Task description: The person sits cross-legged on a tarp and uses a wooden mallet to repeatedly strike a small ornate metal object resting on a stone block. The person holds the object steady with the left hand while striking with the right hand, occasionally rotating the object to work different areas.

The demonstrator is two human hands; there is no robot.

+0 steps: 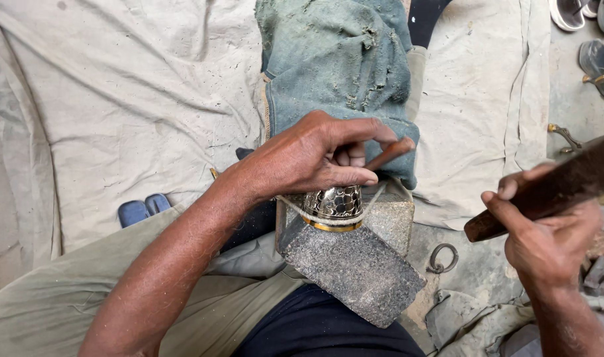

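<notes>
My left hand (315, 155) grips a thin brown punch tool (389, 153), its tip hidden behind my fingers, right above a small patterned metal cup (334, 206) with a brass rim. The cup lies on its side on a rough stone block (355, 268), tied down by a pale cord (375, 198). My right hand (547, 238) is at the right, closed around the dark wooden handle (553, 188) of a hammer raised off to the side, apart from the cup.
A worn blue-green cloth (335, 59) lies beyond the block on a pale canvas sheet (117, 99). A small metal ring (442, 258) rests right of the block. Sandals (596, 39) sit at the top right, and blue objects (143, 208) at the left.
</notes>
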